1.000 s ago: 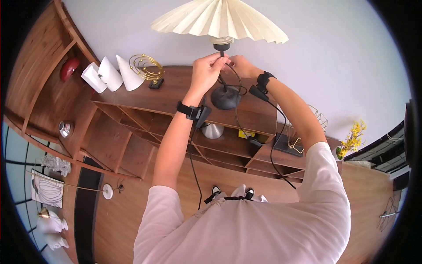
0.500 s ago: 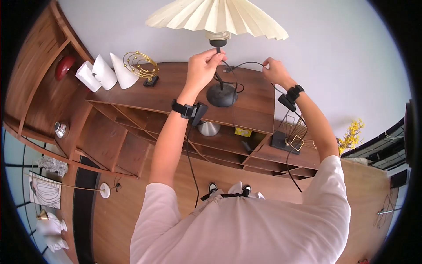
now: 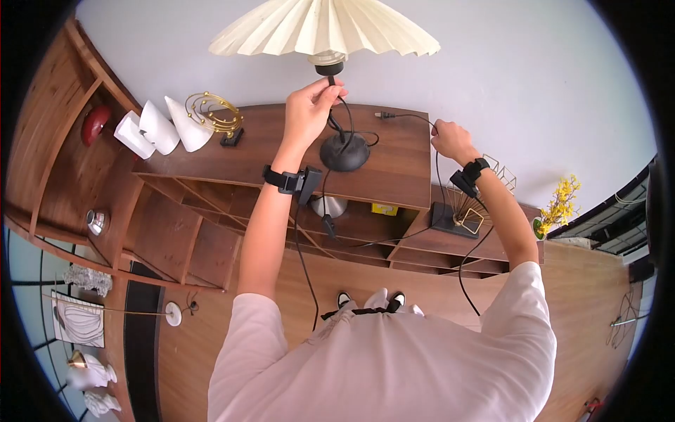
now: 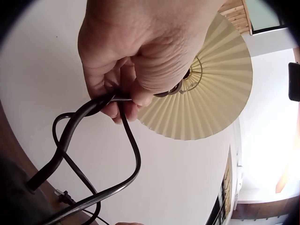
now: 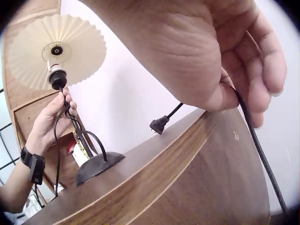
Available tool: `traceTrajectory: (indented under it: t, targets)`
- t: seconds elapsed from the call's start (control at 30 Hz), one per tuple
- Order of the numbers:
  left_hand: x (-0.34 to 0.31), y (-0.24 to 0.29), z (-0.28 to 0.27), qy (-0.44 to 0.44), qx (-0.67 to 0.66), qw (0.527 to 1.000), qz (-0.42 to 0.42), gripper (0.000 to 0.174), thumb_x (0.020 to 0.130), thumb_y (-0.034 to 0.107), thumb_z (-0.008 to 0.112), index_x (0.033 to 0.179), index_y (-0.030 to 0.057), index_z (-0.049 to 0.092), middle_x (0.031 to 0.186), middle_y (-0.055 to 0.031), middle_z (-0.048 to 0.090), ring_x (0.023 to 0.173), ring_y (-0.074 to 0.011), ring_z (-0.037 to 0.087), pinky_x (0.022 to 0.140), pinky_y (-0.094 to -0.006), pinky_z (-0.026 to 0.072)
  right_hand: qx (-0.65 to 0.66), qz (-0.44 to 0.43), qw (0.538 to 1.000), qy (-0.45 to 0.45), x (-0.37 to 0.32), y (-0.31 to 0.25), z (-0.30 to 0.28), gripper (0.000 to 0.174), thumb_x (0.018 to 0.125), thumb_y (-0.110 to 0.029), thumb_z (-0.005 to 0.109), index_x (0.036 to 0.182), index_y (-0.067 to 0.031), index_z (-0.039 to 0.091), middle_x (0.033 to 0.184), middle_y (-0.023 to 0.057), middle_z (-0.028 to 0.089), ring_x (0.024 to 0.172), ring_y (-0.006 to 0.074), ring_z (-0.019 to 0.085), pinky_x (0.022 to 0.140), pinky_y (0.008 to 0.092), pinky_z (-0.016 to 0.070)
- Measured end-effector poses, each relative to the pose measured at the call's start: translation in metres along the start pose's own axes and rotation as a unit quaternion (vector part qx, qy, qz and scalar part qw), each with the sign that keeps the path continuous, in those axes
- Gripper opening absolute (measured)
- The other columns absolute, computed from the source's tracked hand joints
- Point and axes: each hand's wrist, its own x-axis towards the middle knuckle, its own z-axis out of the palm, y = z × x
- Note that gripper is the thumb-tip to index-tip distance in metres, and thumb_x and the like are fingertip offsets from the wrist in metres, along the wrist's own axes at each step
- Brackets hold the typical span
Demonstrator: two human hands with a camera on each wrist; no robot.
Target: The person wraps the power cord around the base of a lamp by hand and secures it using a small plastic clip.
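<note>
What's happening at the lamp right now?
A person grips the lamp's stem and cord just under the socket with the left hand. The right hand pinches the cord out past the cabinet's end, and the plug dangles free, in nothing. The base sits on the cabinet top, the pleated shade above.
</note>
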Motion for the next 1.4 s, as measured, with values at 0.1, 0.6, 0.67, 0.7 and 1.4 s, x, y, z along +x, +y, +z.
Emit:
traceTrajectory:
  t: [0.1, 0.6, 0.67, 0.7, 1.4]
  targets:
    - [0.0, -0.001, 0.001, -0.002, -0.013, 1.0, 0.006, 0.025, 0.104, 0.017, 0.063, 0.113, -0.0054, 0.069, 0.1, -0.0112, 0.075, 0.092, -0.0157, 0.071, 0.084, -0.0301, 0.0578, 0.004, -0.006, 1.0, 0.016, 0.005, 0.003, 0.01, 0.021, 0.087, -0.017, 0.059, 0.105, -0.0093, 0.067, 0.098, 0.0168, 0.074, 0.097, 0.0391, 0.07, 0.082, 0.0493, 0.0555]
    - [0.001, -0.004, 0.001, -0.003, -0.03, 1.0, 0.01, 0.027, 0.104, 0.02, 0.064, 0.113, -0.005, 0.069, 0.099, -0.0101, 0.074, 0.093, -0.0157, 0.07, 0.084, -0.0306, 0.0576, 0.108, -0.077, 0.983, 0.129, -0.016, 0.015, 0.029, 0.044, 0.085, -0.004, 0.06, 0.128, -0.0043, 0.055, 0.129, 0.0199, 0.063, 0.116, 0.0398, 0.061, 0.098, 0.0463, 0.0512]
    - [0.0, -0.002, 0.001, -0.003, -0.024, 1.0, 0.008, 0.027, 0.104, 0.02, 0.064, 0.112, -0.0053, 0.069, 0.099, -0.0103, 0.074, 0.092, -0.0154, 0.07, 0.084, -0.0303, 0.0575, 0.099, -0.102, 0.977, 0.161, -0.03, -0.005, 0.011, 0.045, 0.084, -0.002, 0.059, 0.129, -0.0045, 0.055, 0.133, 0.0202, 0.058, 0.117, 0.0406, 0.06, 0.1, 0.0464, 0.0501]
    - [0.0, -0.002, 0.001, -0.002, -0.024, 1.0, 0.009, 0.027, 0.104, 0.02, 0.064, 0.112, -0.0053, 0.069, 0.099, -0.0103, 0.074, 0.092, -0.0154, 0.07, 0.084, -0.0303, 0.0575, 0.091, -0.125, 0.969, 0.192, -0.038, -0.019, -0.001, 0.047, 0.083, 0.0, 0.059, 0.129, -0.0046, 0.055, 0.137, 0.0204, 0.053, 0.117, 0.0413, 0.058, 0.101, 0.0466, 0.0491]
    - [-0.004, 0.012, -0.005, 0.006, 0.022, 0.999, -0.026, 0.022, 0.099, 0.011, 0.069, 0.111, -0.0078, 0.073, 0.096, -0.0115, 0.077, 0.085, -0.0133, 0.072, 0.077, -0.0264, 0.0589, 0.593, -0.155, 0.79, 0.015, -0.075, -0.157, -0.003, 0.026, 0.107, -0.026, 0.054, 0.103, -0.0012, 0.061, 0.089, 0.0049, 0.067, 0.085, 0.0115, 0.061, 0.076, 0.03, 0.0504]
